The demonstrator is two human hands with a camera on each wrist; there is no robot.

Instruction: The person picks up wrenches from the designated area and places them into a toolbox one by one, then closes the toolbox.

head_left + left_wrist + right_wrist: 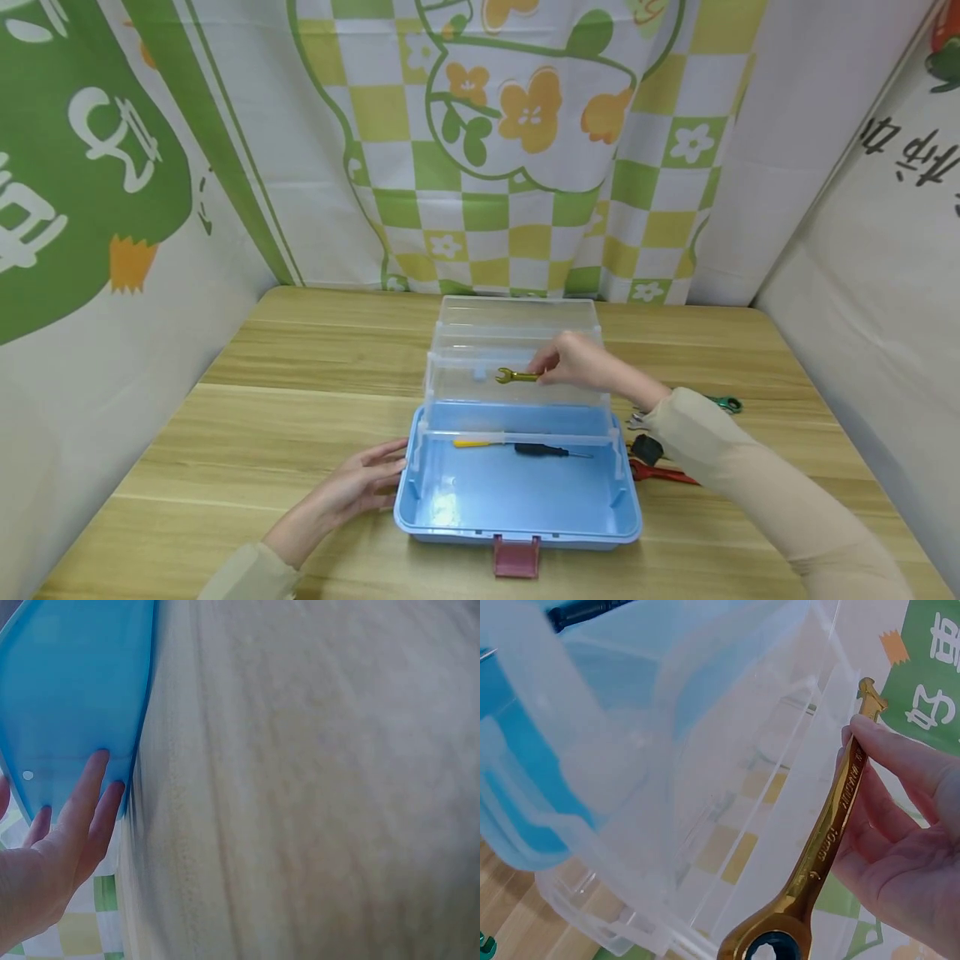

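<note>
A blue toolbox (pixel 517 504) stands on the table with its clear plastic trays (pixel 517 333) raised toward the back. In my right hand (pixel 573 362), thumb and fingers pinch a gold combination wrench (pixel 821 840) over the raised trays; its ring end shows large in the right wrist view. The left hand (pixel 360 483) lies along the box's left side, its extended fingers (pixel 86 787) against the blue wall. Inside the box are a yellow-handled tool (pixel 471 443) and a black-handled screwdriver (pixel 538 450), partly behind the tray edge.
Right of the box lie a red wrench (pixel 663 474), a small black object (pixel 647 450), silvery metal pieces (pixel 637 420) and a green ring-ended tool (pixel 729 404), partly hidden by the right sleeve. A pink latch (pixel 516 558) hangs at the box front. Patterned cloth (pixel 525 208) backs the table.
</note>
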